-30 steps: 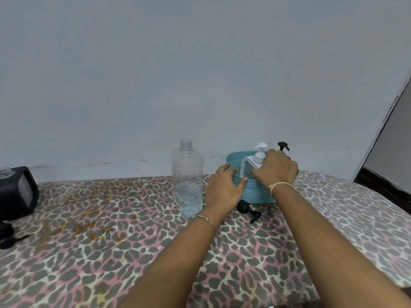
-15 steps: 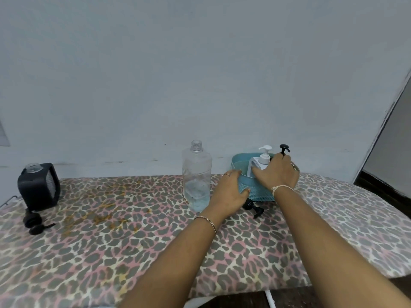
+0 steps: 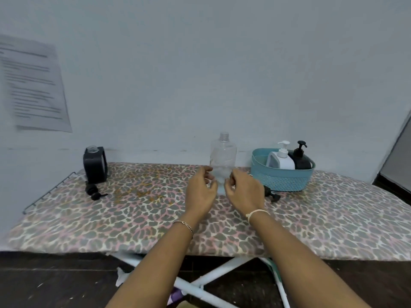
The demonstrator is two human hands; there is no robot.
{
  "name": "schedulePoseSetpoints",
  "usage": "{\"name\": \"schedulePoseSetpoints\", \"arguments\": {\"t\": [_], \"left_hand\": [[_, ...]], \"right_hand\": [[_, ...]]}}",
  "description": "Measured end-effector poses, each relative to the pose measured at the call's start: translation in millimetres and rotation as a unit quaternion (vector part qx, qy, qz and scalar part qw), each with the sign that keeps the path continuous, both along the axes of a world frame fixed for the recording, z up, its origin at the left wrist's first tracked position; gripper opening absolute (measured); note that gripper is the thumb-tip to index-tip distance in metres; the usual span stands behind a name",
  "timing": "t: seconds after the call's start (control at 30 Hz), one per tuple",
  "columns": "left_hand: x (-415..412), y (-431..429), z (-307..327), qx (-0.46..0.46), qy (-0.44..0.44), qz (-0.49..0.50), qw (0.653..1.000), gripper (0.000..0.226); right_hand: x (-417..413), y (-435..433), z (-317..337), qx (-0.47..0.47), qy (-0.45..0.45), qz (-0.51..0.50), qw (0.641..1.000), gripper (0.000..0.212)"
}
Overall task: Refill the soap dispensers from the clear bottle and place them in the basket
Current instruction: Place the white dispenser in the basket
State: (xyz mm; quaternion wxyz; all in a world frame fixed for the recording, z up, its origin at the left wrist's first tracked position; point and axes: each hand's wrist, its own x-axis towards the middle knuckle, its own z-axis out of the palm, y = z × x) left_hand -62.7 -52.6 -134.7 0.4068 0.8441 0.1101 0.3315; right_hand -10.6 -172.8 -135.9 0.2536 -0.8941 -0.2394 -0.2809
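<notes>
Both arms reach forward over a leopard-print ironing board [image 3: 133, 218]. The left hand [image 3: 201, 192] and right hand [image 3: 244, 192] are held close together just above the cover, palms turned toward each other and fingers loosely curled. Neither hand grips anything.

The clear bottle [image 3: 223, 161] stands upright and uncapped just beyond the gap between the two hands, with its base showing between the fingertips. Whether any finger touches it cannot be told.

The blue basket [image 3: 282, 181] sits beyond and to the right of the right hand. It holds a white pump dispenser [image 3: 281, 161] and, beside it on the far side from the hands, a black pump dispenser [image 3: 300, 161]. Both are upright. A loose black pump [image 3: 272, 195] lies on the cover just right of the right hand, in front of the basket.

Well to the left of the left hand, a dark square dispenser [image 3: 95, 165] stands with its neck open, and a second pump [image 3: 94, 192] lies just in front of it. A printed paper sheet [image 3: 33, 85] hangs on the wall above that side.
</notes>
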Motion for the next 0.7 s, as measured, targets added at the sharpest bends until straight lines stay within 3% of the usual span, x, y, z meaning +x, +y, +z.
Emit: {"name": "schedulePoseSetpoints", "arguments": {"t": [0.4,0.57,0.7], "left_hand": [[-57,176,1,-0.008,0.010,0.281,0.960,0.036],[-56,237,13,-0.006,0.070,0.412,0.908,0.060],[-40,274,10,-0.018,0.083,0.407,0.909,0.084]], "right_hand": [[-22,131,-15,-0.065,0.076,0.130,0.986,0.007],[-9,171,-21,-0.102,0.067,0.140,0.983,0.015],[4,191,-27,-0.118,0.069,0.157,0.978,0.022]]}}
